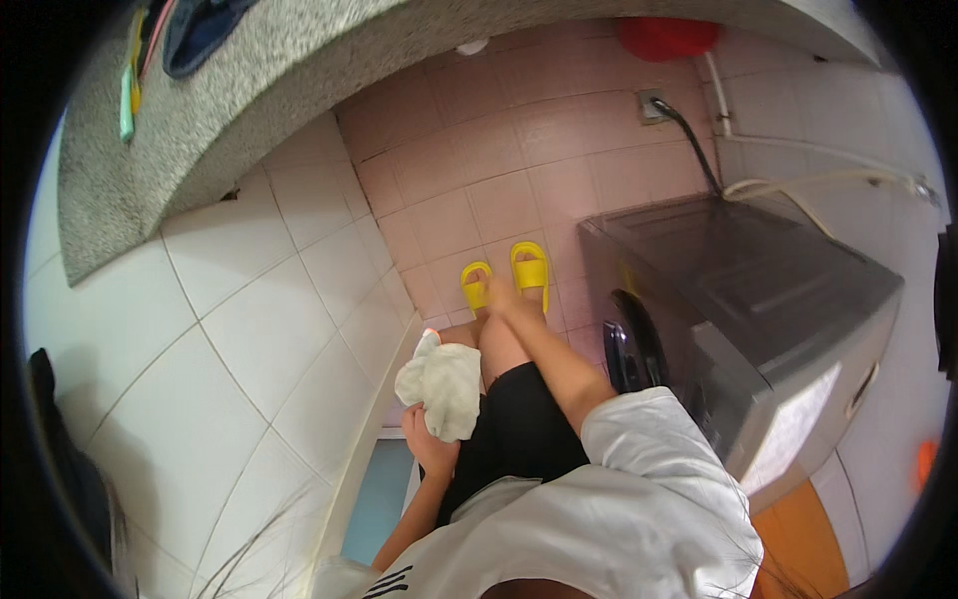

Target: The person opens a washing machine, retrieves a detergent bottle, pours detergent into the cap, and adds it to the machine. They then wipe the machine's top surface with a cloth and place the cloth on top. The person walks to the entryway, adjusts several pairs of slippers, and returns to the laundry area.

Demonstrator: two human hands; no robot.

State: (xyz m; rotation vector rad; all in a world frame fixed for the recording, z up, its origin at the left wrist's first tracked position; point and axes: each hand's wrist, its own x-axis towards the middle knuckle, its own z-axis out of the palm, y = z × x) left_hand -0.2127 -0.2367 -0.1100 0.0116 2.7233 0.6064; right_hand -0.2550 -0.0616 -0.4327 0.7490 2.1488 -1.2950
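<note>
My left hand (432,448) grips a crumpled off-white cloth (447,382) by its lower edge, in front of my left thigh. A bit of orange trim shows at the top of the cloth. Over my knees, my right hand (500,296) reaches forward, apart from the cloth. It is blurred, so its fingers are unclear. Beyond it, yellow slippers (531,273) are on my feet on the pink tiled floor (494,202).
To the right stands a grey washing machine (756,277) with a dark round door (640,341). Its black hose (692,142) runs to a floor drain (650,107). A speckled stone counter (217,97) overhangs ahead, bearing toothbrushes (127,105) and dark fabric (198,37). A red basin (666,37) is beyond.
</note>
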